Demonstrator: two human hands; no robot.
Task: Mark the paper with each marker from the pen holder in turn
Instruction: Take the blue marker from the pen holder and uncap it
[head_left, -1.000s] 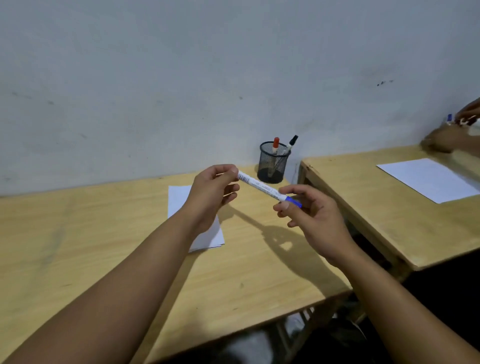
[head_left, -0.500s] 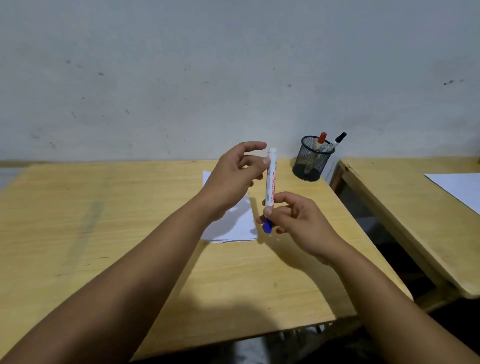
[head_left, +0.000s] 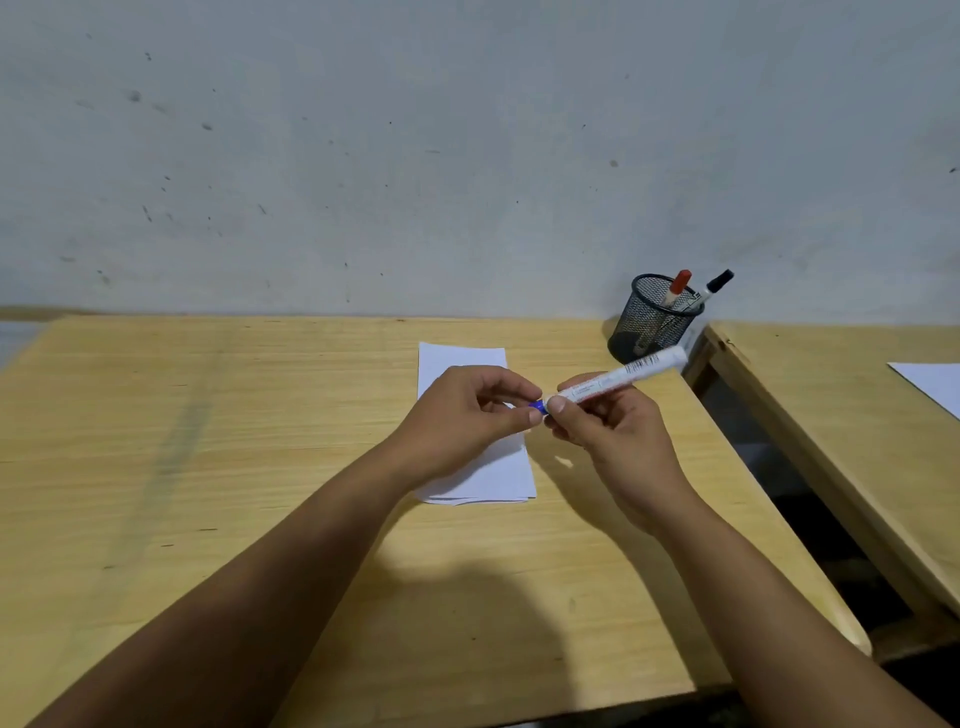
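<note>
While nothing is written yet as far as I can see, the desk (head_left: 218, 467) has the paper (head_left: 462, 358) lying flat near its middle, visible part blank, though both hands cover much of the sheet, so a mark under them can't be ruled out. My read: early in the task, first of three markers in hand, cap not yet off. Holder (head_left: 649, 322) sits at the desk's far right corner by the wall, with the red marker (head_left: 677, 289) and black marker (head_left: 716, 287) standing in it, caps up, leaning right; both look untouched and are left to do. A second desk (head_left: 831, 415) to the right carries another sheet (head_left: 930, 382), not part of this. Left hand (head_left: 462, 415) is curled, thumb and fingertips pinched on the blue cap (head_left: 539, 406). Right hand (head_left: 618, 431) is closed around the barrel near the cap end. Blue marker (head_left: 618, 378) is held in the air over the paper's right edge, between the two hands. Long axis runs roughly level, slightly rising: cap end points left and toward the person, tail end points right and away, toward the holder. Remaining, as I judge it: uncap, mark, recap, return, then repeat for red and black.
</note>
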